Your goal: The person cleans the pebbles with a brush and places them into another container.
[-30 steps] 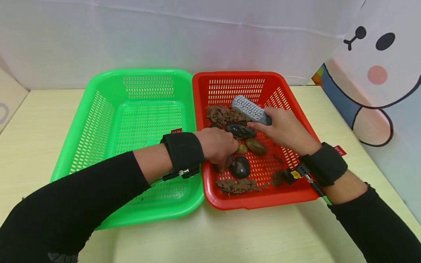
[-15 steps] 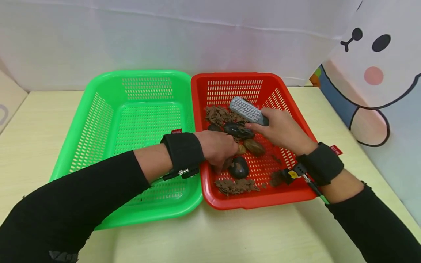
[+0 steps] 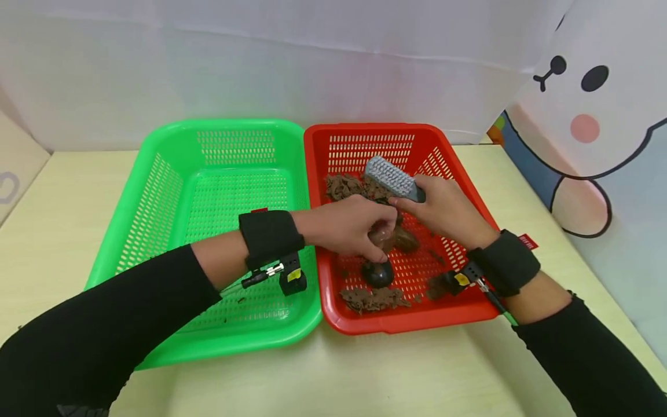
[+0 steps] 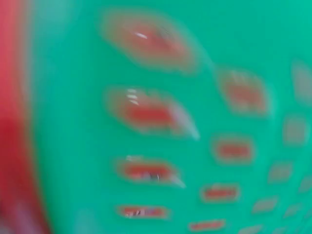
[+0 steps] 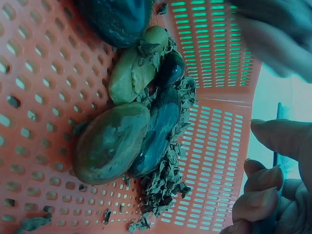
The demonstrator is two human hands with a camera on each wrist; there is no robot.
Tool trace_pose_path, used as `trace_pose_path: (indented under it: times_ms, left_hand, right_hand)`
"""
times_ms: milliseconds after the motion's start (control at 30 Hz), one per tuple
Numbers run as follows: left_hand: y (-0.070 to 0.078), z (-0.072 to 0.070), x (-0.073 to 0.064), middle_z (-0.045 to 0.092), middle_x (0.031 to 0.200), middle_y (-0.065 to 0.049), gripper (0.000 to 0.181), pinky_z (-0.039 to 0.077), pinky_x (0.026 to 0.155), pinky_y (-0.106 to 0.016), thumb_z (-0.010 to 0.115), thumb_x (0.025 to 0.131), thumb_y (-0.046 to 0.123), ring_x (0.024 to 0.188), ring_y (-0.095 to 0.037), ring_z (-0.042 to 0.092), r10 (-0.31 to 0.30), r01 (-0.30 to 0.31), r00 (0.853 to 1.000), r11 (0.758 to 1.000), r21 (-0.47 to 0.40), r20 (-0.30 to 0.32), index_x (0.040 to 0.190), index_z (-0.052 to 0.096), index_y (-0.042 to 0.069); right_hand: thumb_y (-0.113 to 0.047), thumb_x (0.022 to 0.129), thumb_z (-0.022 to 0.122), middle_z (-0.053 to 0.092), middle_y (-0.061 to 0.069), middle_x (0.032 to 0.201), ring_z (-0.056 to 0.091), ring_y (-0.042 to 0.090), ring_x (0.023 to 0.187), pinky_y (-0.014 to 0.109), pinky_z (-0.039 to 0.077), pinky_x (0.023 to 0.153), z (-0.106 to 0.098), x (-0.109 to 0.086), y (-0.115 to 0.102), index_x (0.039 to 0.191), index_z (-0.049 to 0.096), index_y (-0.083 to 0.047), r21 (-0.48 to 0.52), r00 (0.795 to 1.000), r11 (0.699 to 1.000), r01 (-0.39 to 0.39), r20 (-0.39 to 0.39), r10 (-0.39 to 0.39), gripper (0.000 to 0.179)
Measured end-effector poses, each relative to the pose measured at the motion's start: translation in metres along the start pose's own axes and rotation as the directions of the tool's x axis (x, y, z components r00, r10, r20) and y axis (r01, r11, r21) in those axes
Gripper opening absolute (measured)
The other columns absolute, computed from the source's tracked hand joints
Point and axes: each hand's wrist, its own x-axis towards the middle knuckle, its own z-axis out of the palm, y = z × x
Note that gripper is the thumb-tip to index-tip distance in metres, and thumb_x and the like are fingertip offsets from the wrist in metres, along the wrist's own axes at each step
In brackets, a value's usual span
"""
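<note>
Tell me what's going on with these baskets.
A person is handling stones with a brush to hand. The left hand grips a stone over the red basket, while the right hand holds the brush, bristles up; stone and brush are apart. Other stones and brown scraps lie in the red basket. The green basket stands beside it.

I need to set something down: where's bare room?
Bare: the floor of the green basket beyond the left arm, and the table left of that basket and in front of the red basket. Crowded: inside the latter, stones and brown flakes under left hand, right hand and brush.
</note>
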Motion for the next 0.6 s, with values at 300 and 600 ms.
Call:
trace_pose_path:
  times_ms: [300, 600]
  left_hand:
    - [-0.013, -0.013, -0.032, 0.056, 0.082, -0.004, 0.031, 0.039, 0.053, -0.023, 0.068, 0.099, 0.024, 0.061, -0.014, 0.045, -0.238, 0.049, 0.955, 0.712, -0.700, -0.175, 0.127, 0.064, 0.013]
    - [-0.022, -0.018, -0.036, 0.057, 0.100, -0.013, 0.041, 0.047, 0.050, -0.023, 0.058, 0.104, 0.018, 0.056, -0.015, 0.045, -0.301, 0.056, 0.941, 0.584, -0.810, -0.152, 0.139, 0.040, 0.006]
  right_hand:
    - [-0.028, 0.096, 0.072, 0.063, 0.015, 0.092, 0.051, 0.022, 0.065, 0.030, 0.040, 0.053, 0.001, 0.000, -0.001, 0.117, 0.062, 0.003, -0.003, 1.000, 1.000, 0.001, -0.002, -0.001, 0.039]
    - [-0.028, 0.094, 0.075, 0.067, 0.020, 0.099, 0.060, 0.026, 0.073, 0.030, 0.050, 0.057, 0.001, -0.001, -0.002, 0.120, 0.060, 0.006, -0.021, 0.994, 0.999, 0.049, -0.093, -0.051, 0.045]
